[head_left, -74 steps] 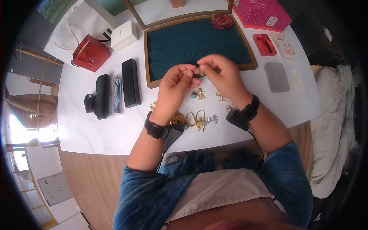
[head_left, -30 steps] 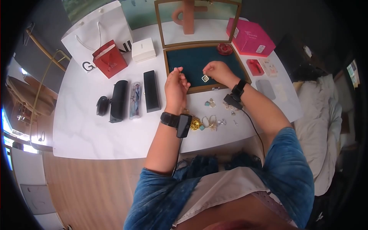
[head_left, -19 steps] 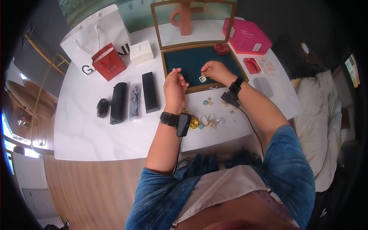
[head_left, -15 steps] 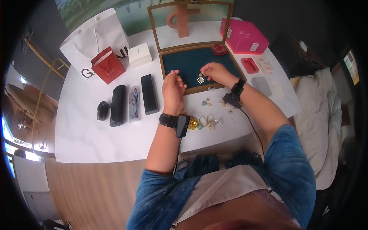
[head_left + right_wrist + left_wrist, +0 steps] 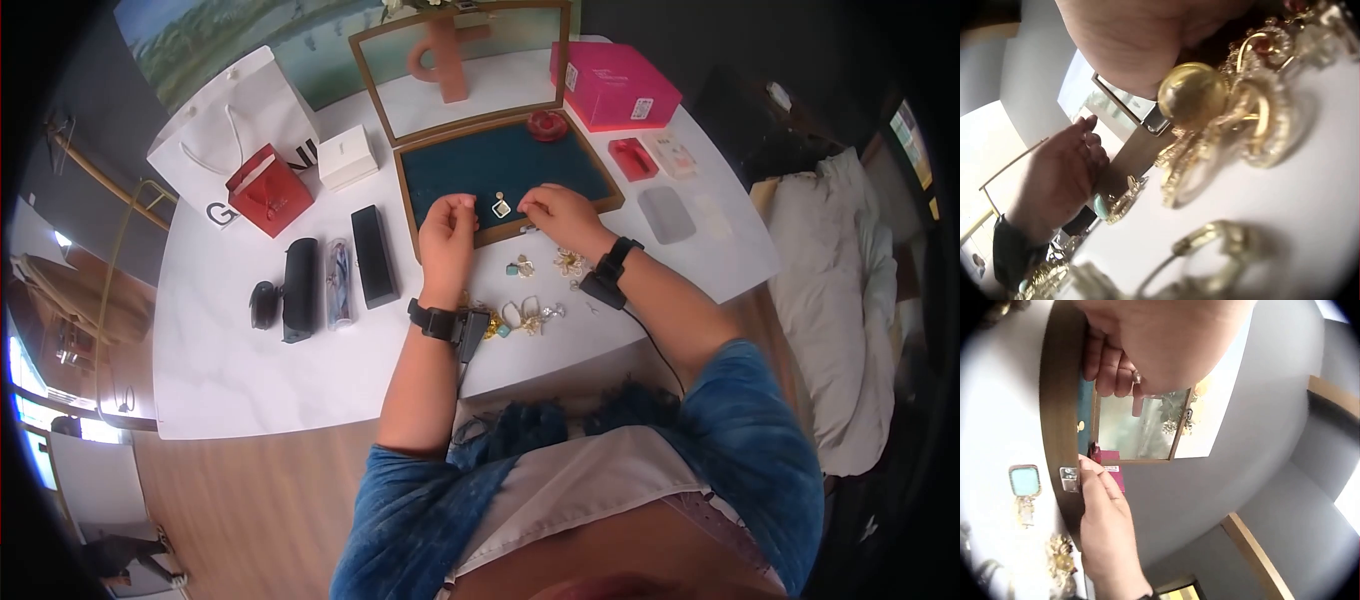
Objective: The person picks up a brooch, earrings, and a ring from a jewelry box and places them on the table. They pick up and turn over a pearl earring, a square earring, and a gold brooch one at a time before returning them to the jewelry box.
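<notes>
A drop earring (image 5: 501, 209) with a round gold top and a white-edged square lies against the dark teal lining of the jewelry box (image 5: 440, 180). My right hand (image 5: 568, 218) is just right of it, fingers loosely bent and apart from the earring. To the left, my left hand (image 5: 445, 245) is raised over the front edge, thumb and fingertips pinching a small shiny piece (image 5: 1137, 378) whose kind is too small to make out. Below the box lie a turquoise-stone earring (image 5: 513, 270), a gold flower piece (image 5: 569, 262) and gold hoops (image 5: 529, 308).
The glass lid (image 5: 470, 75) stands raised behind, and a red flower ornament (image 5: 547, 125) sits at the box's back right corner. Black cases (image 5: 373, 256), paper bags (image 5: 270, 190) and a white box (image 5: 347, 157) stand left. A pink box (image 5: 612, 87) and grey pad (image 5: 667, 215) are right.
My hands parted from working together at the fingertips. My right hand carried the earring to the lining and let go of it, then drew slightly right. The head view has shifted.
</notes>
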The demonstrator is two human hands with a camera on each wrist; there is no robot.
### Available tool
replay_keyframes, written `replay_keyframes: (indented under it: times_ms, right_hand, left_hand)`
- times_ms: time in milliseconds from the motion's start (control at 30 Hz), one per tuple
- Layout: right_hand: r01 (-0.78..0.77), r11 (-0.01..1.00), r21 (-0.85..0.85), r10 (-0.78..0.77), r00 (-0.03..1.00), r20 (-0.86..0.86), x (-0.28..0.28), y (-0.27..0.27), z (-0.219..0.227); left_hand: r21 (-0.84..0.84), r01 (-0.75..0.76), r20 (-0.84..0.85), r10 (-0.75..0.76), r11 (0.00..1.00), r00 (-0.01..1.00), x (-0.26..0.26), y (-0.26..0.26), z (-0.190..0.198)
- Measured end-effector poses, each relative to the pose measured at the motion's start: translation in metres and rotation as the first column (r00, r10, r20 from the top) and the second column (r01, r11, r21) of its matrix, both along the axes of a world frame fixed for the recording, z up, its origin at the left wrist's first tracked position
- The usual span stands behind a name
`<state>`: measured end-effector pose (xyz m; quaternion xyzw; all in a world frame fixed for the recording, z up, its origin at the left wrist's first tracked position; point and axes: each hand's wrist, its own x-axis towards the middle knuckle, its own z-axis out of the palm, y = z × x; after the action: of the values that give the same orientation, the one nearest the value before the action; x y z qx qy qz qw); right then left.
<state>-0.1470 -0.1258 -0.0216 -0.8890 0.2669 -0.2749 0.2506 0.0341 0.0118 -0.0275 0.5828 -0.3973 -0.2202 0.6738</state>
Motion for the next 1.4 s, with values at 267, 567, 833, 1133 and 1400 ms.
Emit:
replay_keyframes:
  times_ms: [267, 567, 833, 1133, 1400]
  right_hand:
    - [0.019, 0.999, 0.026, -0.019, 1.000, 0.018, 0.003, -0.004, -0.006]
    - [-0.111, 0.988, 0.110, 0.115, 0.993, -0.027, -0.004, -0.006, 0.004]
    - [-0.107, 0.987, 0.122, 0.112, 0.993, -0.029, -0.008, -0.007, 0.002]
    - [-0.117, 0.987, 0.111, 0.118, 0.993, -0.004, -0.018, 0.005, 0.001]
    - [-0.135, 0.991, -0.003, 0.135, 0.990, 0.048, -0.027, 0.014, -0.003]
  left_hand:
    - [0.069, -0.067, 0.229, 0.049, 0.995, 0.972, -0.014, 0.007, 0.008]
    - [0.108, -0.047, 0.259, 0.017, 0.993, 0.966, -0.010, 0.010, 0.001]
    - [0.087, 0.082, 0.119, -0.092, 0.993, 0.989, -0.001, 0.009, -0.001]
    - [0.131, 0.145, 0.058, -0.154, 0.981, 0.986, -0.007, 0.023, 0.002]
    - [0.105, 0.104, 0.122, -0.117, 0.989, 0.986, -0.019, 0.033, -0.005]
